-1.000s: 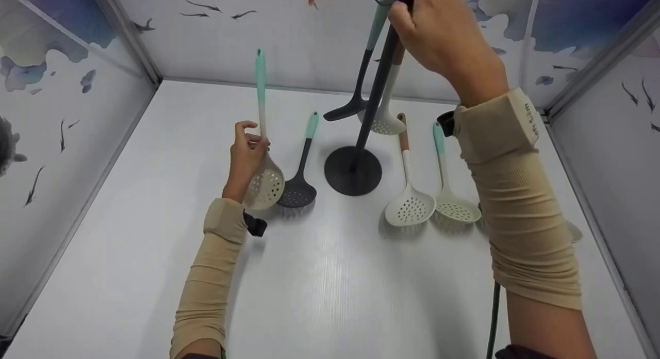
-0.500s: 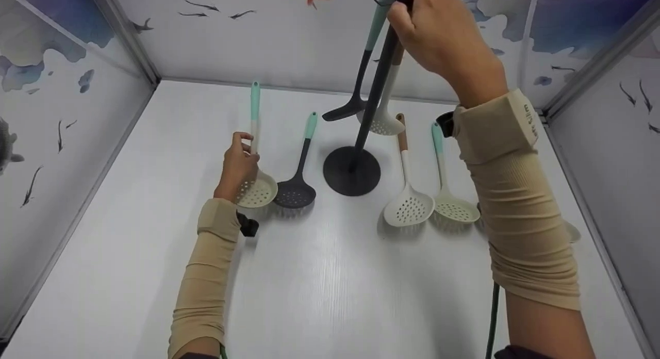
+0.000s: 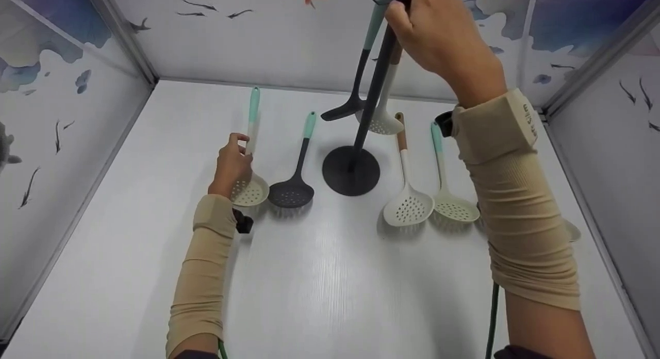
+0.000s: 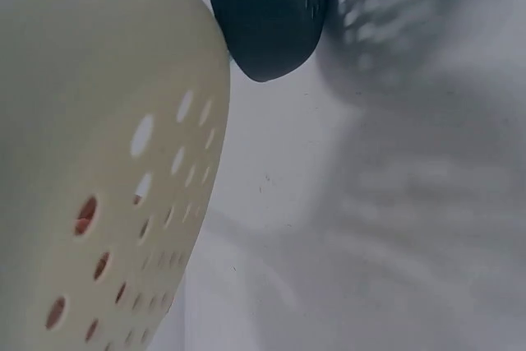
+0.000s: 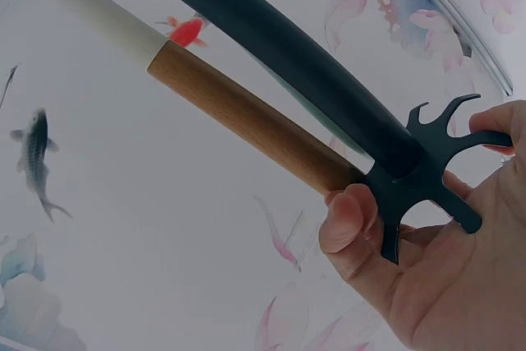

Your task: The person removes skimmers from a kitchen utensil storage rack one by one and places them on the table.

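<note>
My left hand grips a cream skimmer with a mint-tipped handle by its lower neck, low over the table at left. Part of its bowl is hidden behind the hand; in the left wrist view the holed bowl fills the left side. A dark skimmer with a mint handle lies just right of it. High up, my right hand holds the black hooked top of a utensil stand, thumb at the end of a wooden handle. A dark utensil and a white skimmer hang there.
Right of the stand's round black base lie a white skimmer with a wooden handle and a pale green skimmer. Another pale utensil is mostly hidden behind the right forearm. Printed panels wall the table in.
My left hand has brought the cream skimmer down and to the left, away from the dark skimmer, which has shifted slightly. My right hand stays at the stand's top.
</note>
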### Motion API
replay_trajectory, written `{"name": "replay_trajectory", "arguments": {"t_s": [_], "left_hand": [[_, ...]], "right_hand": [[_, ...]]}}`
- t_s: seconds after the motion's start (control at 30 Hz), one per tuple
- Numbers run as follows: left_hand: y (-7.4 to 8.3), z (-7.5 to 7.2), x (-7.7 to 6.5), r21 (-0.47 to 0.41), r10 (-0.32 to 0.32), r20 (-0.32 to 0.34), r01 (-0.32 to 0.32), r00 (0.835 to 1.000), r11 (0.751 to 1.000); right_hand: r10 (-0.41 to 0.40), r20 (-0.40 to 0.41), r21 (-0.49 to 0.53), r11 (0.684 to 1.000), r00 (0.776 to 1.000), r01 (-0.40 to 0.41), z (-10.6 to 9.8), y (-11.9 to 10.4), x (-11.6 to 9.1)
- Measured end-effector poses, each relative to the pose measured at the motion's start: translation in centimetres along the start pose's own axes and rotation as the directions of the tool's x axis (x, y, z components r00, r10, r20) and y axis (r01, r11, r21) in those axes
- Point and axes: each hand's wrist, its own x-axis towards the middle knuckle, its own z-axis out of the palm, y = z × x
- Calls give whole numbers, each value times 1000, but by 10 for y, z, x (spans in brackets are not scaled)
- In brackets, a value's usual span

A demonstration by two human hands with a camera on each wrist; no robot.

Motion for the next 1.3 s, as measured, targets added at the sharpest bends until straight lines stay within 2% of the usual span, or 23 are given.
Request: {"name": "replay_trajectory", "arguments": {"t_s": [0.17, 0.43, 0.53, 0.63, 0.77, 0.87, 1.07, 1.3], "left_hand": [[0, 1, 3, 17, -18, 23, 17, 1000, 1000], [-11, 0, 6, 52, 0, 13, -1, 1000, 999], [-14, 2, 7, 48, -17, 49, 14, 999, 999], [-16, 4, 6, 62, -31, 112, 24, 993, 998], [-15, 4, 3, 112, -16, 210, -8, 978, 994], [-11, 4, 0, 142, 9, 244, -45, 970, 989], [4, 9, 0, 185, 61, 218, -103, 974, 977], [44, 15, -7, 178, 193, 168, -222, 967, 959]], "right_hand": [[0, -2, 2, 1000, 1000, 0, 0, 0, 0], [-19, -15, -16, 1000, 1000, 19, 1, -1, 0], [-18, -18, -23, 1000, 1000, 18, 1, -1, 0], [-12, -14, -19, 1000, 1000, 12, 1, -1, 0], [-10, -9, -13, 1000, 1000, 10, 1, -1, 0], [-15, -11, -12, 1000, 1000, 15, 1, -1, 0], [-14, -9, -6, 1000, 1000, 14, 1, -1, 0], [-14, -6, 1, 1000, 1000, 14, 0, -1, -1]]}}
